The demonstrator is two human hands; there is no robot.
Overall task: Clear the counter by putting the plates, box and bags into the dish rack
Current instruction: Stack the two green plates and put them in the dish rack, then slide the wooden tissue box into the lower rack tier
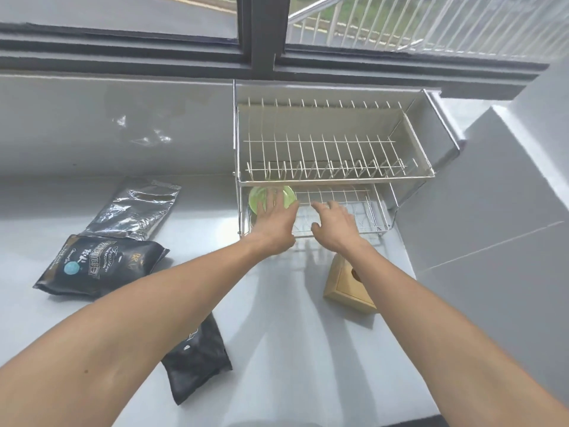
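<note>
A two-tier metal dish rack (335,177) stands at the back of the grey counter (277,318). A green plate (288,195) sits at the left end of its lower tier. My left hand (274,220) reaches into that tier with its fingers spread on the plate. My right hand (335,224) hovers over the lower tier's front rail, fingers apart and holding nothing. A tan wooden box (341,283) lies on the counter under my right forearm. A silver foil bag (135,208) and two black bags (98,266) (200,355) lie to the left.
A dark-framed window (261,35) runs behind the rack. A grey tiled wall (492,211) closes the right side. The rack's upper tier (323,143) holds nothing.
</note>
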